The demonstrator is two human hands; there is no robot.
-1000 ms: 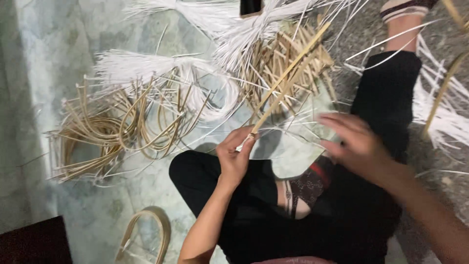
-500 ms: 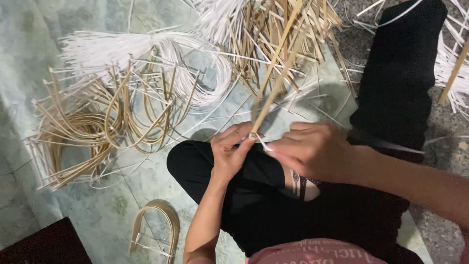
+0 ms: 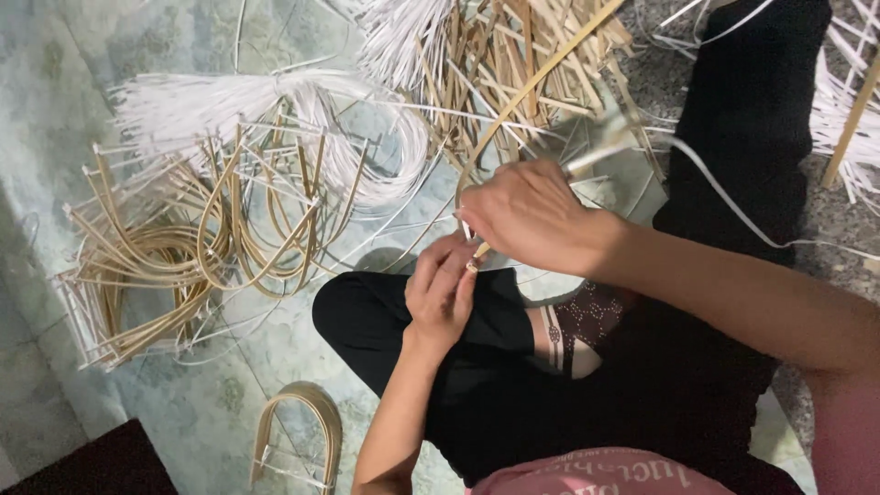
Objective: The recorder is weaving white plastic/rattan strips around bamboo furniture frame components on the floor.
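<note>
At the far left, a heap of bent cane loops [image 3: 174,266] lies on the pale patterned floor [image 3: 55,119], each loop tied across its ends with white strip; a bundle of white plastic strips [image 3: 275,110] curves over and behind it. Lower down, a single finished loop [image 3: 298,431] sits by itself near the person's knee.

In the middle, the left hand [image 3: 442,291] is curled shut, fingers pinching the lower end of a long cane strip [image 3: 541,82] just above the black-trousered lap. Half a second ago that strip ran nearly straight up from the hands toward the pile of loose cane sticks [image 3: 513,64]; now it bows over in an arc from the left hand, up and away to the right — the bending has begun, and the strip is starting to take the shape of the loops already stacked on the left.

The right hand [image 3: 532,215] has moved too: a second ago it was open and apart, over the thigh; now it sits just above the left hand, closed, back toward the camera. It grips something blurred and pale at its far side, from which a white strip [image 3: 733,206] trails across the black trouser leg — it looks like the tie being pulled, though the blur hides exactly what the fingers hold.

At the right edge, more white strips [image 3: 857,128] lie on the ground.
</note>
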